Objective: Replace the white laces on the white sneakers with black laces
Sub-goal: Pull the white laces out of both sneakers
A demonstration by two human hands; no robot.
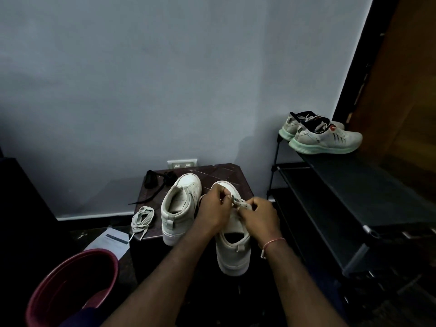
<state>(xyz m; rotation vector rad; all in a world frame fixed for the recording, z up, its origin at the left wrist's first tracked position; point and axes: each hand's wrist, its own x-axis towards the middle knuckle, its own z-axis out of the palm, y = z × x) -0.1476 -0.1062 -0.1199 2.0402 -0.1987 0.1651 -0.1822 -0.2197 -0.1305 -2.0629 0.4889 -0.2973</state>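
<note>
Low in the centre of the frame two white sneakers stand on a small dark counter (pixel 226 172), heels toward the camera. Both hands work over the right-hand sneaker (pixel 232 252). The left hand (pixel 213 208) and the right hand (pixel 258 215) each have their fingers (pixel 247 206) curled in a pinch on a short run of white lace (pixel 238 202) above its tongue, so neither hand is free. The left-hand sneaker (pixel 181 206) shows no lace. A loose white lace (pixel 142 218) lies coiled at the counter's left edge, and the black laces (pixel 155 179) sit bunched at its upper left corner with one end trailing down.

The lace looks like a flat woven strip, light and limp. It should bend anywhere and give no push of its own, so it is probably best taken close to an eyelet or at its stiff tip and drawn out a little at a time. The sneaker seems light, with a firm sole and a softer upper, and may slide or tip under a pull unless one hand steadies it at the side.

No brand or label can be read on either sneaker. A paper sheet (pixel 111 241) on the floor at lower left carries a dark band and print too small to make out. A pair of running shoes (pixel 330 138) with mint soles sits on the shoe rack (pixel 377 197) at right and shows dark stripes and a red spot, but no legible name.
</note>
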